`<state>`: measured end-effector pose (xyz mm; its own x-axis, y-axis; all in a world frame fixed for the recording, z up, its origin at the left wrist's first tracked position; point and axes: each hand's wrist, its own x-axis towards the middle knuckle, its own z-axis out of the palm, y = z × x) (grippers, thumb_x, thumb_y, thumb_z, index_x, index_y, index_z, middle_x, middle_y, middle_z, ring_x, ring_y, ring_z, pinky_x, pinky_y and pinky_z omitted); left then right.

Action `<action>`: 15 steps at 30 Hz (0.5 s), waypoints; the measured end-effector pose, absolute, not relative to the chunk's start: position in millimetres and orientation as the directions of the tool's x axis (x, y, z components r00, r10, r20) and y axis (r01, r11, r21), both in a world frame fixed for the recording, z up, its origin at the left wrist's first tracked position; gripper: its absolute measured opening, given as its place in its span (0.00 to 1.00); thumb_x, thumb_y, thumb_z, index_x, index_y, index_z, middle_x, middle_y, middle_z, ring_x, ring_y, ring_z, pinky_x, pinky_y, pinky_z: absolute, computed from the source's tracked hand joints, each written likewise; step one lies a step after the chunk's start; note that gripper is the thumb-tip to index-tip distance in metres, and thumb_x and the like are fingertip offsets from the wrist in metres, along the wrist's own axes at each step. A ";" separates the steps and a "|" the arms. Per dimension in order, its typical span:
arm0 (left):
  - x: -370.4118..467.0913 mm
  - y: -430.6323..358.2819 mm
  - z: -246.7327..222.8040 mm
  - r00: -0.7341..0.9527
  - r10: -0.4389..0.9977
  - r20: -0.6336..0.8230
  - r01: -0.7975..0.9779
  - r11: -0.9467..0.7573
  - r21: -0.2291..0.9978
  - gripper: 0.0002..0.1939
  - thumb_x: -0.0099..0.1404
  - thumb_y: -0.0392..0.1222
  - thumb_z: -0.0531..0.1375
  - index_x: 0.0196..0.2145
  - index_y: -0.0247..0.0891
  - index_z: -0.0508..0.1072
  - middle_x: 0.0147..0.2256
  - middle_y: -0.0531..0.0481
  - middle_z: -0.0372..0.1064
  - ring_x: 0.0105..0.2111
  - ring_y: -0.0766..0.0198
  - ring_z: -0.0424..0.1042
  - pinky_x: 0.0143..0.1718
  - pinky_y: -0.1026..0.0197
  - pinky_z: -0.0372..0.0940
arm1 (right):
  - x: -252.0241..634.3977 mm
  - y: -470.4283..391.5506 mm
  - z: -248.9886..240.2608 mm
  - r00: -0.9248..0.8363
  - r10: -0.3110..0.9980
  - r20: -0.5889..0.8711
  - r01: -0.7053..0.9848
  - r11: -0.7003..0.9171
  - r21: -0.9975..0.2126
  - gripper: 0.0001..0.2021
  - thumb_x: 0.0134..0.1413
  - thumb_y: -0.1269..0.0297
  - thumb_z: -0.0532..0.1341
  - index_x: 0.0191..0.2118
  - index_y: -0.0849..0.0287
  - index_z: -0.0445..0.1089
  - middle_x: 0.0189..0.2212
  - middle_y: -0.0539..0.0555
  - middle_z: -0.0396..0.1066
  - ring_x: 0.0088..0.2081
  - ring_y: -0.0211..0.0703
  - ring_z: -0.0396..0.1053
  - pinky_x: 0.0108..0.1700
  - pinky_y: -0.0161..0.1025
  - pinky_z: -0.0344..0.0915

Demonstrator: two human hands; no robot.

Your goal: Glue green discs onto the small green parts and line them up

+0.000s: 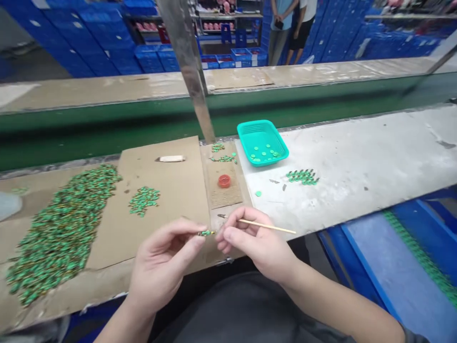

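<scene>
Between thumb and forefinger, my left hand (166, 262) pinches a small green piece (205, 233) with a yellowish end. My right hand (259, 240) is closed around a thin wooden stick (271, 226), its far end pointing right; the fingertips come close to the green piece. A small red cap-like dish (224, 181) sits just beyond the hands on a brown board (226, 197). To the left lie a small pile of similar green pieces (144, 201) and a much larger heap (64, 228). Several green pieces (303, 176) stand in rows at right.
A turquoise basket (262, 126) holds several flat green discs. A pale-handled tool (171, 158) lies on cardboard (178, 190). A metal post (189, 71) rises behind the board. Blue crates (385, 286) stand low at right. Two people (289, 28) stand beyond the bench.
</scene>
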<state>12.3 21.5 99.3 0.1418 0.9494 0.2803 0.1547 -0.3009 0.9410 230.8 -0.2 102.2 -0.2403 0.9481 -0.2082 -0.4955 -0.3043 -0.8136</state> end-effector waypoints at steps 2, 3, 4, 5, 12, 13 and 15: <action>28.3 20.9 99.8 0.191 0.934 0.302 0.101 -0.325 0.940 0.06 0.75 0.52 0.76 0.42 0.52 0.89 0.32 0.53 0.83 0.31 0.69 0.82 0.35 0.72 0.76 | 232.5 1.6 103.4 -0.248 0.938 -0.244 -0.556 -0.344 -0.756 0.24 0.50 0.50 0.88 0.37 0.55 0.77 0.32 0.48 0.85 0.33 0.38 0.84 0.40 0.34 0.82; 33.6 21.1 99.7 0.209 0.926 0.314 0.080 -0.337 0.938 0.06 0.76 0.52 0.75 0.42 0.52 0.90 0.32 0.54 0.83 0.31 0.69 0.82 0.35 0.73 0.76 | 234.0 1.6 102.7 -0.252 0.932 -0.262 -0.573 -0.362 -0.735 0.24 0.48 0.52 0.89 0.37 0.55 0.76 0.31 0.47 0.85 0.32 0.37 0.83 0.39 0.33 0.81; 37.2 21.3 99.2 0.222 0.920 0.324 0.067 -0.346 0.936 0.05 0.76 0.52 0.75 0.43 0.52 0.90 0.32 0.54 0.83 0.31 0.69 0.82 0.35 0.73 0.76 | 235.7 1.2 101.6 -0.256 0.925 -0.279 -0.584 -0.378 -0.718 0.25 0.46 0.54 0.90 0.36 0.56 0.77 0.30 0.47 0.85 0.32 0.36 0.82 0.38 0.32 0.80; 39.5 21.0 98.2 0.232 0.915 0.331 0.062 -0.353 0.933 0.05 0.77 0.52 0.75 0.43 0.53 0.90 0.32 0.54 0.83 0.32 0.69 0.83 0.36 0.73 0.76 | 237.3 0.4 100.2 -0.256 0.921 -0.293 -0.593 -0.389 -0.705 0.25 0.44 0.56 0.90 0.36 0.56 0.77 0.30 0.47 0.84 0.31 0.36 0.81 0.38 0.32 0.80; 43.5 5.0 85.5 0.219 0.921 0.322 0.075 -0.345 0.936 0.03 0.76 0.46 0.74 0.46 0.54 0.91 0.38 0.51 0.84 0.38 0.65 0.85 0.38 0.70 0.80 | 239.2 -9.0 97.6 -0.185 0.924 -0.335 -0.635 -0.372 -0.677 0.25 0.39 0.62 0.91 0.33 0.56 0.74 0.29 0.46 0.84 0.31 0.35 0.79 0.39 0.32 0.78; 44.5 2.4 83.9 0.201 0.929 0.310 0.067 -0.328 0.942 0.03 0.76 0.46 0.75 0.46 0.53 0.91 0.38 0.51 0.84 0.38 0.64 0.85 0.38 0.69 0.81 | 238.2 -10.8 97.8 -0.174 0.928 -0.330 -0.631 -0.363 -0.685 0.25 0.40 0.63 0.90 0.33 0.55 0.73 0.29 0.45 0.84 0.31 0.35 0.79 0.39 0.33 0.78; 47.0 -1.4 81.3 0.153 0.954 0.259 0.034 -0.267 0.963 0.03 0.75 0.48 0.75 0.45 0.52 0.91 0.38 0.50 0.84 0.35 0.64 0.85 0.36 0.67 0.81 | 236.8 -14.6 96.5 -0.161 0.934 -0.318 -0.607 -0.348 -0.714 0.24 0.43 0.63 0.89 0.33 0.54 0.72 0.29 0.45 0.83 0.31 0.35 0.79 0.39 0.34 0.78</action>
<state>47.0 -1.4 81.3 0.1533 0.9536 0.2590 0.0339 -0.2670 0.9631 236.8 -14.6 96.5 -0.1614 0.9343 -0.3179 -0.6073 -0.3479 -0.7142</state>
